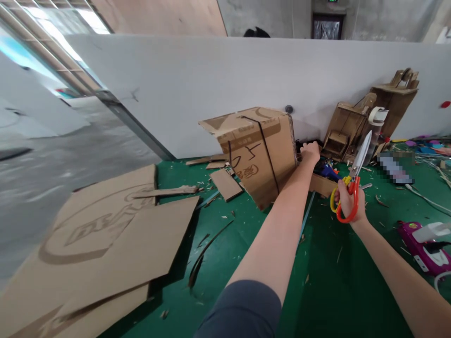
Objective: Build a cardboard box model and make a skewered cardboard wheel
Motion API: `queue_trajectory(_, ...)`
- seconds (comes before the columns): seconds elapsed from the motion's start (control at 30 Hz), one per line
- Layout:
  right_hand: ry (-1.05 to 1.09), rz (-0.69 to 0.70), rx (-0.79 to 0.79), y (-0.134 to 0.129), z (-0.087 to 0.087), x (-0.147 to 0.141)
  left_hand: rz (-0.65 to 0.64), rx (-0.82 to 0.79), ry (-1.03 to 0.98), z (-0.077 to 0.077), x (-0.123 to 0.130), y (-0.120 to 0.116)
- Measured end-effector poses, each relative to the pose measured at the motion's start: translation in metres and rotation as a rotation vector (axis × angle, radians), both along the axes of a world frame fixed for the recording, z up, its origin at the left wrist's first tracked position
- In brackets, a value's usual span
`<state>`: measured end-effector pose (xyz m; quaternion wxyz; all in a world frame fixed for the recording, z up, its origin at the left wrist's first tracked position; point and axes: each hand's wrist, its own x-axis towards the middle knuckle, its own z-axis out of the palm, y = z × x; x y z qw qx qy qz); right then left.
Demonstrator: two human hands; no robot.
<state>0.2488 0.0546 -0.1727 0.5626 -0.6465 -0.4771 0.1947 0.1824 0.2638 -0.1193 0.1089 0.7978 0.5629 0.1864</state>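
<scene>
My right hand (347,202) is closed on a pair of scissors (354,180) with one yellow and one orange handle. The blades point upward and slightly apart from my fingers. My left arm stretches forward past a cardboard box (259,155) with black lines on it. At the box's right side, my left hand (310,152) has its fingers curled, and what they hold is hidden. The box looks tilted. Just right of that hand lies a blue tool (327,171), partly hidden, above a strip of cardboard (322,185).
Flat cardboard sheets (134,244) cover the left of the green table (225,281). A white partition (183,89) runs behind. Cardboard models (347,124), a clear bottle (376,126), a phone (393,168) and a purple power strip (424,249) are at right. Scraps lie scattered.
</scene>
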Motion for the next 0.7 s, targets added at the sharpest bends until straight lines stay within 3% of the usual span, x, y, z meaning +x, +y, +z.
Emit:
queue_trajectory(0.2, -0.123, -0.114, -0.021, 0.004, 0.001, 0.012, -0.028, 0.070, -0.032, 0.007, 0.002, -0.016)
queue_trajectory(0.4, -0.120, -0.215, -0.225, 0.012, 0.013, 0.023, -0.159, 0.064, 0.027, 0.023, -0.011, -0.078)
queue_trajectory(0.47, -0.166, -0.188, -0.277, 0.012, 0.016, 0.030, -0.220, 0.046, 0.058, 0.030, -0.030, -0.108)
queue_trajectory(0.57, -0.399, -0.184, -0.319, 0.008, 0.020, 0.040, -0.293, 0.104, 0.123, 0.043, -0.077, -0.155)
queue_trajectory(0.7, -0.671, -0.235, -0.341, 0.000, 0.028, 0.044, -0.193, 0.069, 0.148, 0.043, -0.153, -0.195)
